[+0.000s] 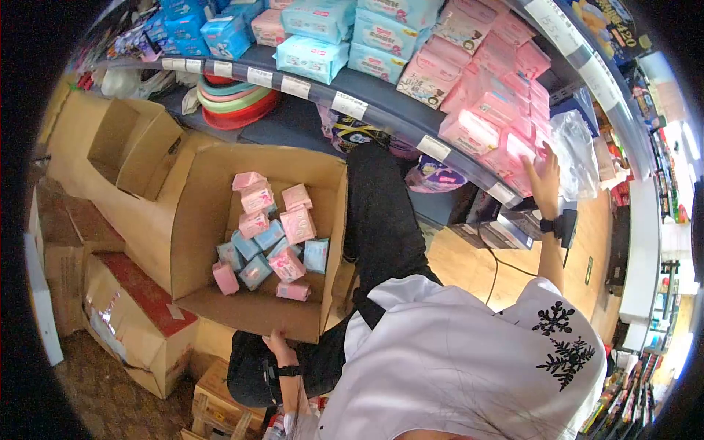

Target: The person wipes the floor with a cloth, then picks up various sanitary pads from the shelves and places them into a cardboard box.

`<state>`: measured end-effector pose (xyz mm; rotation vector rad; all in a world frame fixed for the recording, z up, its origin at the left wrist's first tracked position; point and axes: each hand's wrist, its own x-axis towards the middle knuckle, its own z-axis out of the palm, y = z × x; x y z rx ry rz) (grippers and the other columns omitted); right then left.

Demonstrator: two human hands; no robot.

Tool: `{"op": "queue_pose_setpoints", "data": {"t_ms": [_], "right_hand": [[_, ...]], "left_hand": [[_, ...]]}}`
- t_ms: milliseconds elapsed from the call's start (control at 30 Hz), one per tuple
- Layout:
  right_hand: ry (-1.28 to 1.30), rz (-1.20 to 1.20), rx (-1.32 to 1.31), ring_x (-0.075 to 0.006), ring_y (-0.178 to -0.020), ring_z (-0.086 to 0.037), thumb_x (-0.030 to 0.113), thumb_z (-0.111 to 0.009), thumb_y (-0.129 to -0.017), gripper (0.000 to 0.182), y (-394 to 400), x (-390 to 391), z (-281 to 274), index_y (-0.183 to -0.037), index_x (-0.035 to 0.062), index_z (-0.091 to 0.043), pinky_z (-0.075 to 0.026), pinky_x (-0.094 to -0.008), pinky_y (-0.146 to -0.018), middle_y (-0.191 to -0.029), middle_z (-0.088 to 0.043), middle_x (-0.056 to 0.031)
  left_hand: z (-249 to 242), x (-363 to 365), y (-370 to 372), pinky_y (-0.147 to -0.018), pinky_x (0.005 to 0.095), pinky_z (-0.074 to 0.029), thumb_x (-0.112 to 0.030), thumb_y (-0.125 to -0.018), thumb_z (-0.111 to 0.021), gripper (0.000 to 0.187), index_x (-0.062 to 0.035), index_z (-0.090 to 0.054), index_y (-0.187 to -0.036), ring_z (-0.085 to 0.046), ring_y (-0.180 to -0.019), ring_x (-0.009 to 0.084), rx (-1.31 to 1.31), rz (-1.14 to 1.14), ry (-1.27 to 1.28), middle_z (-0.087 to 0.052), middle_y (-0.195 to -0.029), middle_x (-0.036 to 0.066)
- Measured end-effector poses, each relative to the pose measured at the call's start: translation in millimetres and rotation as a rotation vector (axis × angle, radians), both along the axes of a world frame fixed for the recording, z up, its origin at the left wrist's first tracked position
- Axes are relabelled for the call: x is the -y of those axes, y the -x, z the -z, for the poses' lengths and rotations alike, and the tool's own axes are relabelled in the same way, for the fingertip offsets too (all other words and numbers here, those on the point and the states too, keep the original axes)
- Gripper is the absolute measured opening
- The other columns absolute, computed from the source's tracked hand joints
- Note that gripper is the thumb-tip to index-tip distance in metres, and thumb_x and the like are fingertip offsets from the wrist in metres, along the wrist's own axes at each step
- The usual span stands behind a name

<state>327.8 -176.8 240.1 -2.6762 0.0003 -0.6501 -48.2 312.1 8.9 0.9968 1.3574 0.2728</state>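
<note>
Small pink and blue packets [270, 238] lie loose in an open cardboard box [198, 220] beside the shelf [381, 110]. The left hand [279, 346] grips the box's near edge. The right hand [544, 176], fingers spread, presses the stacked pink packs [488, 110] on the shelf.

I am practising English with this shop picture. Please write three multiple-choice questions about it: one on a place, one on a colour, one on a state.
1. Where is the right hand?
A. on the pink packs on the shelf
B. inside the box
C. on the floor

2. What colours are the packs in the open box?
A. green and yellow
B. pink and blue
C. only white

3. How full is the open box?
A. full to the top
B. nothing inside
C. partly filled

Answers: 1 A, the hand touches the shelf packs. 2 B, both colours show. 3 C, much bare cardboard shows.
</note>
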Motion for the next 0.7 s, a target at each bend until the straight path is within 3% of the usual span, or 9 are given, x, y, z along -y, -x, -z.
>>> {"op": "queue_pose_setpoints", "data": {"t_ms": [67, 200, 433, 700], "right_hand": [[0.265, 0.005, -0.041, -0.0333, -0.106, -0.041, 0.041, -0.058, -0.076, 0.062, 8, -7, -3, -0.123, 0.0066, -0.037, -0.034, -0.0420, -0.088, -0.116, -0.044, -0.0164], [0.392, -0.009, -0.060, -0.0323, -0.109, -0.038, 0.045, -0.061, -0.070, 0.069, 8, -15, -6, -0.125, 0.0113, -0.036, -0.032, -0.0464, -0.087, -0.119, -0.043, -0.0122], [0.445, -0.129, -0.117, -0.0293, -0.107, -0.042, 0.048, -0.069, -0.058, 0.080, 9, -18, -11, -0.122, 0.0110, -0.039, -0.030, -0.0466, -0.085, -0.111, -0.050, -0.0131], [0.496, -0.104, -0.143, -0.0268, -0.104, -0.046, 0.048, -0.071, -0.054, 0.079, 2, -23, -8, -0.117, 0.0088, -0.042, -0.029, -0.0473, -0.086, -0.107, -0.053, -0.0116]], "left_hand": [[5, -1, 5, -0.075, 0.0265, -0.035, 0.003, -0.068, -0.046, 0.039, -0.0009, -0.036, -0.105, -0.042, -0.081, 0.0184, -0.005, -0.024, 0.047, -0.043, -0.096, 0.008], [7, -1, 6, -0.077, 0.0265, -0.033, 0.004, -0.066, -0.045, 0.040, -0.0010, -0.036, -0.105, -0.042, -0.085, 0.0205, 0.058, -0.016, 0.037, -0.042, -0.096, 0.008], [-13, 4, -2, -0.074, 0.0289, -0.036, 0.002, -0.066, -0.044, 0.042, -0.0023, -0.036, -0.107, -0.044, -0.081, 0.0210, 0.025, -0.059, 0.055, -0.044, -0.095, 0.008], [-9, 5, -4, -0.067, 0.0295, -0.039, 0.001, -0.065, -0.044, 0.042, -0.0016, -0.038, -0.106, -0.046, -0.076, 0.0194, 0.027, -0.075, -0.026, -0.046, -0.090, 0.007]]}}
